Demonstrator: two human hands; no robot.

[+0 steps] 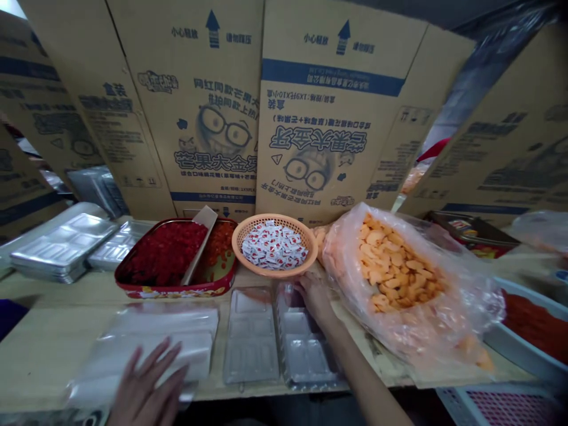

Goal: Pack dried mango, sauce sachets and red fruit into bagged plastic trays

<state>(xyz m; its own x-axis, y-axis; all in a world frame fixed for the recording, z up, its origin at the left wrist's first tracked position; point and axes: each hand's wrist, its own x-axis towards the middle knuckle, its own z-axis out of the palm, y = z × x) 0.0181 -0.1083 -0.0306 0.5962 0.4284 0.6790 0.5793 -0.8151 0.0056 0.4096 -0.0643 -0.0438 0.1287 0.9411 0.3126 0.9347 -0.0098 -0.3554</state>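
My left hand (148,387) is open, its fingers spread over a stack of clear plastic bags (177,325) at the front left. My right hand (314,296) is at the far end of a clear plastic tray with compartments (306,349). Its fingers are bent together there, and what they hold, if anything, is hidden. Beside it on the left lies another clear tray (251,337). Just behind the trays, an orange basket (237,245) holds many small white-and-red packets (274,245).
A red tin (177,291) holds dark red pieces and a scraper (199,242). Stacked trays (62,248) stand at left. To the right are a plastic bag (341,260) of orange chips (394,266) and a tub (506,337) of red powder. Cardboard boxes (213,118) wall the back.
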